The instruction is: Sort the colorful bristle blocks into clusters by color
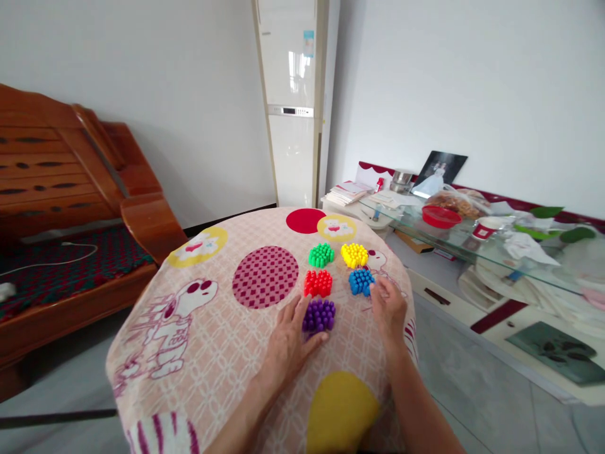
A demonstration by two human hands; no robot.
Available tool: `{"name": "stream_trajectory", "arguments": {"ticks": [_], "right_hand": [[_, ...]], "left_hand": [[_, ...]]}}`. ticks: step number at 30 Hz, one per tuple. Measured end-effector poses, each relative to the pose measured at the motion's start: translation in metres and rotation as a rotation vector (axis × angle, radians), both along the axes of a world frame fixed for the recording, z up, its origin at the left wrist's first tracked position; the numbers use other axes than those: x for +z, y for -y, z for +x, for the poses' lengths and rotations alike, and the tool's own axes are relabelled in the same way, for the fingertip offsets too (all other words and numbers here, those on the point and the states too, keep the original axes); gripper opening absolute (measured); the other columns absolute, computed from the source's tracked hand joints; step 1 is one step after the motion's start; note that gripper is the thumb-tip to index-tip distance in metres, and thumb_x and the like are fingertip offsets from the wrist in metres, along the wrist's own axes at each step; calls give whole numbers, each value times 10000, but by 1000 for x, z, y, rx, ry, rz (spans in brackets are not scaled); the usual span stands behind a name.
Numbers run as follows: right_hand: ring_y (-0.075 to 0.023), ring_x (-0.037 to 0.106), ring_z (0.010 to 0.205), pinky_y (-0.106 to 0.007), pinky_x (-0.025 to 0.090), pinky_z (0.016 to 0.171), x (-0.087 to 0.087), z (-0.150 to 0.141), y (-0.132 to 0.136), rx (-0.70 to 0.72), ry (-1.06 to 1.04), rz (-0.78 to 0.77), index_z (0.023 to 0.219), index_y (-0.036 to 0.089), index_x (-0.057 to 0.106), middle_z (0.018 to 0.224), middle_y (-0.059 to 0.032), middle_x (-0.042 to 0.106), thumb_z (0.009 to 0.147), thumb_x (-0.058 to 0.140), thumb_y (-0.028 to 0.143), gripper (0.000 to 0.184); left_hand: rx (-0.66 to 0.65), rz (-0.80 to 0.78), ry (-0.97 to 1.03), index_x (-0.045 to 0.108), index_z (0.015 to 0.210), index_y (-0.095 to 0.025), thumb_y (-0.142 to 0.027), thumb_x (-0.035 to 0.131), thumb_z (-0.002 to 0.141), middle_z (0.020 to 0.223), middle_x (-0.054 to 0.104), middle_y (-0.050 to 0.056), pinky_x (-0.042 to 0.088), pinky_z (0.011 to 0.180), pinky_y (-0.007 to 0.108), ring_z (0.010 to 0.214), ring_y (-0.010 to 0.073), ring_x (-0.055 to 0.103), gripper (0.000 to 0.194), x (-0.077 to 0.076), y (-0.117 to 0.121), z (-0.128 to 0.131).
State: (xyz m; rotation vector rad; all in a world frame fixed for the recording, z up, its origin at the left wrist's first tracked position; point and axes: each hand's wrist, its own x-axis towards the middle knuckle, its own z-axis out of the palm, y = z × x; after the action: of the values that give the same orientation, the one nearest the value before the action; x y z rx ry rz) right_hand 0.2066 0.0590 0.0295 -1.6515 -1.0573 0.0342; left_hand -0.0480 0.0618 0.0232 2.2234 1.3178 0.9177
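Five clusters of small upright plastic pegs stand on the cloth-covered table: green pegs [321, 255], yellow pegs [354, 255], red pegs [317, 284], blue pegs [361, 282] and purple pegs [320, 315]. My left hand [289, 337] lies around the left and near sides of the purple cluster, fingers stretched out and thumb apart. Curled at the right edge of the blue cluster, my right hand [389, 306] has its thumb and index finger pressed together. Whatever may be between those fingertips is too small to make out.
A patterned tablecloth [222, 340] covers the round table. On the right, a glass-topped cabinet [454, 236] carries a red bowl [441, 217], a paper cup [486, 228] and papers. A wooden bench [61, 151] stands left, a tall white air conditioner [293, 157] behind.
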Motion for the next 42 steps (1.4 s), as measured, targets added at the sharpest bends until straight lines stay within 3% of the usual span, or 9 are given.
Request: {"name": "stream_trajectory", "arguments": {"ticks": [5, 12, 16, 19, 24, 28, 33, 38, 42], "right_hand": [[-319, 631, 1078, -462, 474, 958, 3, 33, -46, -47, 115, -235, 1170, 123, 692, 1145, -197, 703, 839, 520, 491, 524], [-272, 628, 1141, -420, 487, 993, -6, -34, -94, 431, -72, -270, 1157, 212, 704, 1205, -94, 704, 731, 699, 398, 465], [-212, 704, 758, -346, 571, 649, 0, -91, -117, 733, -414, -394, 1341, 222, 599, 1087, -80, 732, 753, 704, 415, 629], [-129, 598, 466, -257, 434, 386, 1, -131, -126, 943, -560, -510, 1427, 269, 517, 1032, -60, 732, 746, 736, 426, 733], [-118, 613, 513, -233, 444, 387, 10, -150, -126, 1210, -360, -503, 1368, 301, 589, 1169, -58, 714, 761, 727, 400, 630], [-216, 704, 838, -359, 590, 748, 30, -107, -143, 913, -144, -230, 1123, 233, 735, 1112, -72, 746, 839, 620, 417, 357], [-287, 630, 1153, -461, 431, 1074, 34, -41, -193, 372, 175, -159, 1078, 189, 737, 1143, -119, 733, 838, 597, 306, 302], [-283, 663, 1099, -412, 477, 1003, 13, -38, -222, 396, 188, -361, 989, 200, 740, 1095, -126, 748, 790, 670, 291, 231], [-246, 688, 1039, -387, 523, 943, 5, -81, -217, 681, 3, -360, 1082, 220, 739, 1126, -80, 748, 771, 701, 337, 335]], "left_hand": [[-79, 3, -138, 469, 1447, -376, -337, 774, 713, 1605, 313, 100, 346, 1129, 625, 1470, 405, 272, 795, 0, 2, 31], [120, 7, -151, 547, 1369, -242, -208, 699, 699, 1566, 375, 156, 362, 1131, 558, 1426, 401, 359, 687, 2, -66, 9], [202, -79, 18, 514, 1388, -185, -198, 579, 782, 1337, 610, 148, 453, 1060, 466, 1236, 321, 586, 610, 6, -120, -27], [154, -188, 238, 547, 1344, -204, -183, 532, 783, 1255, 670, 84, 478, 1037, 437, 1169, 270, 625, 562, 9, -147, -50], [154, -268, 450, 563, 1334, -194, -291, 543, 818, 1274, 658, 96, 476, 1045, 452, 1215, 265, 591, 525, 11, -171, -76], [177, -172, 458, 536, 1360, -186, -304, 583, 799, 1396, 587, 117, 444, 1091, 452, 1290, 267, 550, 576, 2, -181, -86], [346, -139, 322, 556, 1340, -182, -328, 629, 809, 1365, 614, 141, 463, 1067, 484, 1240, 295, 593, 556, -12, -183, -87], [397, -130, 231, 601, 1295, -167, -376, 601, 865, 1312, 650, 152, 455, 1070, 493, 1216, 303, 611, 479, -13, -186, -83], [323, -166, 273, 586, 1330, -177, -381, 571, 887, 1355, 629, 134, 433, 1098, 476, 1257, 285, 587, 489, -11, -190, -78]]}}
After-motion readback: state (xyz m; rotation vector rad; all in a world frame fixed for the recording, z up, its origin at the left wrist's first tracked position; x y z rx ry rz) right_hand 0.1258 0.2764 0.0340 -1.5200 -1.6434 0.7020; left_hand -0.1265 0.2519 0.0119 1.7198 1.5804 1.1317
